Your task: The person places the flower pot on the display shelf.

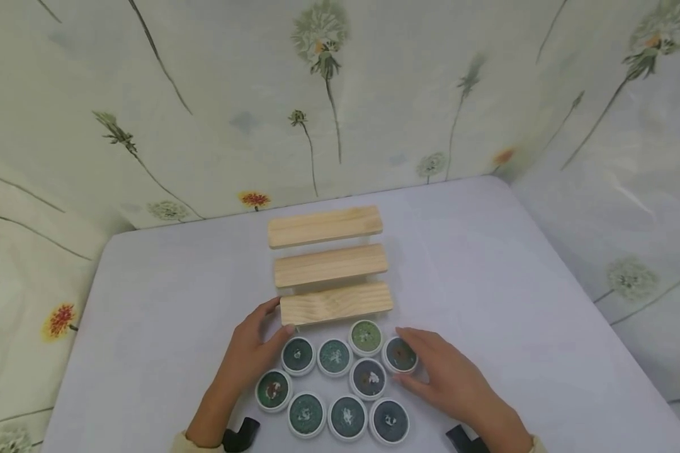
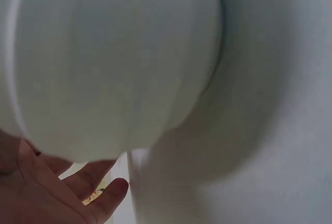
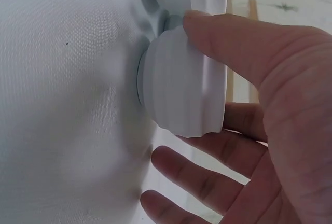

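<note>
Several white round pots with mottled green tops stand grouped on the white table, among them a dark green one [image 1: 298, 356] near my left hand. Behind them rises a stepped rack of three pale wooden shelves, the front shelf [image 1: 337, 303] lowest. My left hand [image 1: 251, 345] is at that shelf's left end, with index finger and thumb near its corner. A fluted pot [image 2: 111, 63] hides part of this hand in the left wrist view. My right hand [image 1: 450, 374] grips the rightmost pot [image 3: 179, 84] between thumb and fingers; the pot stands upright beside its neighbour.
The middle shelf [image 1: 331, 265] and back shelf [image 1: 325, 226] step up behind the front one. White cloth [image 1: 487, 270] covers the table. Flower-patterned sheeting [image 1: 226, 126] hangs behind and at both sides. A dark strap piece [image 1: 241, 435] is at my left wrist.
</note>
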The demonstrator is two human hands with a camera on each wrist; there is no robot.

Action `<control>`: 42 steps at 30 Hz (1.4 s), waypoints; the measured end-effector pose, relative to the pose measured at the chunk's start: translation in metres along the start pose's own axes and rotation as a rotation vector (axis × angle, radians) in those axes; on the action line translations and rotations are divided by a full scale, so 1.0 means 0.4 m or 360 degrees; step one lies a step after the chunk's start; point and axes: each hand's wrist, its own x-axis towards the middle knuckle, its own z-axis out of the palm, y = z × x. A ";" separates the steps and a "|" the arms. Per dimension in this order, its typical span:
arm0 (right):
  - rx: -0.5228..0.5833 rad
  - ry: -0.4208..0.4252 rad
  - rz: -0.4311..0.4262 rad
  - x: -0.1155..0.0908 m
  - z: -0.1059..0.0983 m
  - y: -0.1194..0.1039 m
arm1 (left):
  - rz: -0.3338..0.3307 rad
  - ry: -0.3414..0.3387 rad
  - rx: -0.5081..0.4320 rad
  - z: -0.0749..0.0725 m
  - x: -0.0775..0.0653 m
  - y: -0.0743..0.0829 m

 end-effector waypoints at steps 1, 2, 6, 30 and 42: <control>-0.0014 0.0010 -0.0010 0.000 0.000 -0.001 | 0.0003 -0.0003 0.0006 0.001 0.003 0.001; -0.0019 0.0018 -0.0014 0.001 0.000 -0.002 | 0.0016 -0.0008 0.0009 0.001 0.006 0.001; -0.0034 0.0009 0.0007 0.002 -0.002 -0.006 | 0.0081 -0.0028 0.0024 -0.006 0.018 0.001; 0.0038 -0.0098 0.0112 0.014 -0.029 -0.009 | 0.0148 -0.0054 -0.0019 -0.004 0.039 0.004; 0.0138 -0.0047 0.0128 0.043 -0.076 0.005 | 0.0112 -0.0084 -0.0017 -0.001 0.037 0.002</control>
